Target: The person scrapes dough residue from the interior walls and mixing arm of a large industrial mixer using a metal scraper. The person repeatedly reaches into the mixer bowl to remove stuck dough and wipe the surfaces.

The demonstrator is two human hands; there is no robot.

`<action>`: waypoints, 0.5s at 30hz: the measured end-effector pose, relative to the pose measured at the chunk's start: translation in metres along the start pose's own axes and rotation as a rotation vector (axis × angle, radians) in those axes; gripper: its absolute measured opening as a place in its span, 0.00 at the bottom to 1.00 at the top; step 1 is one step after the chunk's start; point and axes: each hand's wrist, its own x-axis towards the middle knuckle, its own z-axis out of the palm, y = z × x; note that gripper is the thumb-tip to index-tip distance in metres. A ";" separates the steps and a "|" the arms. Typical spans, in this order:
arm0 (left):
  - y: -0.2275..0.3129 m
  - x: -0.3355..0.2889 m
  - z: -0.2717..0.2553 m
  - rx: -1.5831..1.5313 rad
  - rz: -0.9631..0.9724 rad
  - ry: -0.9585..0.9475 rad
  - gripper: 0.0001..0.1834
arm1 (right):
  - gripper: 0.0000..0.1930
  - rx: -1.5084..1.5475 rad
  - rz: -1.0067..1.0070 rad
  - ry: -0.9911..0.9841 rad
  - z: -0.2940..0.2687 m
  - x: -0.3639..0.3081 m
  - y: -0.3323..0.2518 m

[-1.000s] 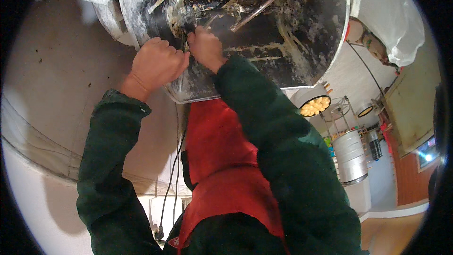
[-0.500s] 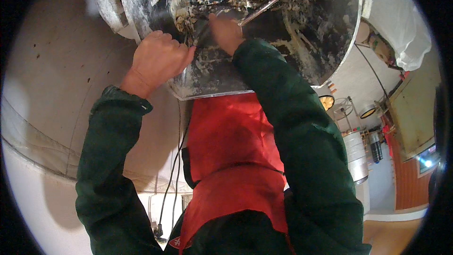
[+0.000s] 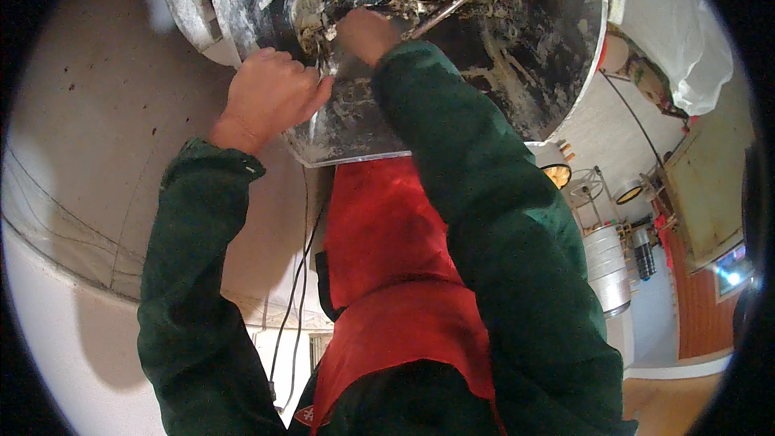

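Note:
A grey metal trough (image 3: 363, 141), blackened and smeared with pale residue, spans the top of the view above my red apron. My left hand (image 3: 274, 97) is closed over its left rim, with the thumb pointing inward. Inside the trough, my right hand (image 3: 367, 36) is curled shut near a clump of yellowish residue (image 3: 311, 32); what its fingers hold, if anything, is hidden and slightly blurred. Just right of that hand, a brownish metal rod (image 3: 452, 8) slants up to the right.
Left of the trough curves a large beige surface (image 3: 113, 129) with dark specks. Thin black cables (image 3: 300, 274) hang beside my apron. At the right are a white plastic bag (image 3: 686, 48), a silvery ribbed cylinder (image 3: 607, 270) and a yellowish panel (image 3: 706, 194).
My right hand has shifted left and slightly up inside the trough, bringing its forearm leftward. My left hand stays at the rim. The view has moved a little.

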 end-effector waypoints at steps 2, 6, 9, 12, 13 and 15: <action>-0.002 0.000 -0.001 -0.028 0.025 0.054 0.21 | 0.11 0.069 -0.062 -0.133 -0.004 0.011 0.007; -0.004 -0.001 -0.006 -0.106 0.093 0.143 0.20 | 0.12 0.189 0.148 -0.205 0.004 0.018 0.007; -0.005 -0.003 -0.007 -0.176 0.109 0.176 0.21 | 0.12 0.155 0.225 -0.105 0.023 0.010 -0.009; -0.004 -0.003 -0.008 -0.190 0.095 0.169 0.20 | 0.15 0.381 0.620 0.057 0.038 -0.009 -0.037; -0.004 -0.003 -0.008 -0.190 0.095 0.164 0.20 | 0.17 0.392 0.642 0.168 0.039 -0.018 -0.043; -0.005 -0.003 -0.008 -0.193 0.106 0.159 0.19 | 0.18 0.391 0.601 0.320 0.032 -0.028 -0.050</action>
